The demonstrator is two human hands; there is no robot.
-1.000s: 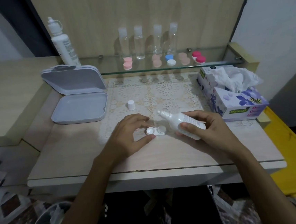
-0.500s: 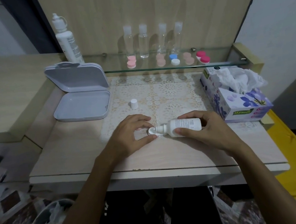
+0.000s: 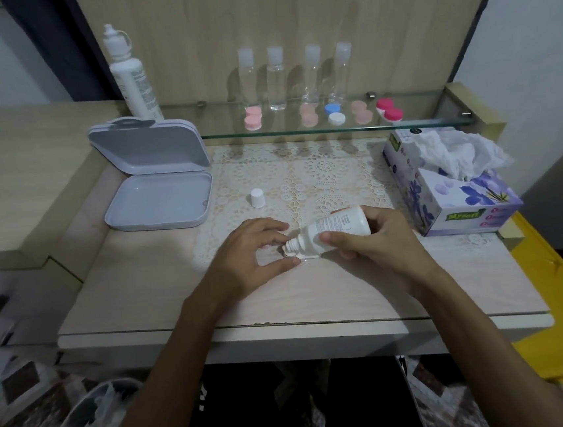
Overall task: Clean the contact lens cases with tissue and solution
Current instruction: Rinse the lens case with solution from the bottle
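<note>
Head view: right hand [image 3: 375, 242] grips the solution bottle [image 3: 330, 230], tipped nozzle-down over the white lens case [image 3: 294, 255] on the table [image 3: 143, 295]; left hand [image 3: 250, 256] pinches the case between thumb and fingers.

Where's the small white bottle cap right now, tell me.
In the head view the cap stands alone on the lace mat, just right of the open grey case and beyond the left hand.

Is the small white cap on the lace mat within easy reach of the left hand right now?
Probably yes: the white cap stands alone just beyond the left hand, nothing between, though that hand is steadying the lens case.
</note>
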